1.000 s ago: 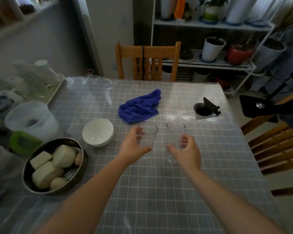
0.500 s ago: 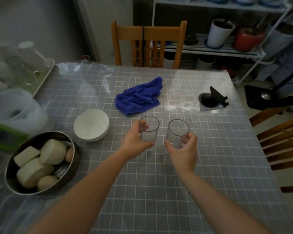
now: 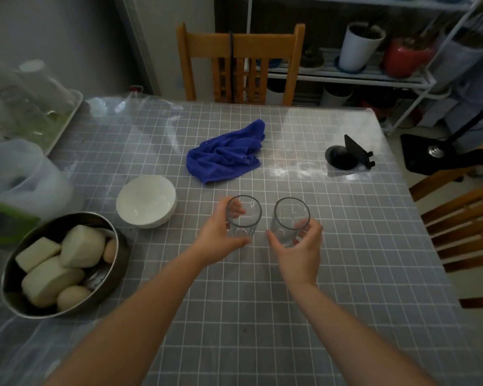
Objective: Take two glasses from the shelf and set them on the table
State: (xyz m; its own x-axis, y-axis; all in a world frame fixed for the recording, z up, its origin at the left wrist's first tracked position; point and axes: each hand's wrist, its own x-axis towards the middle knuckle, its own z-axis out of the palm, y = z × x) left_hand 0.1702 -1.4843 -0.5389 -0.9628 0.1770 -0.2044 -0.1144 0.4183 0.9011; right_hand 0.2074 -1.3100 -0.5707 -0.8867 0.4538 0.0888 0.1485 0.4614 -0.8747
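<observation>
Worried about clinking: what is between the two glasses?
Nothing: the head view shows only a narrow strip of bare table between left glass and right glass.

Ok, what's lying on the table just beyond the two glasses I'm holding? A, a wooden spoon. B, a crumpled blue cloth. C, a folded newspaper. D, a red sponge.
B: a crumpled blue cloth lies on the gridded table beyond the left glass and the right glass, which are held by the left hand and the right hand.
</observation>
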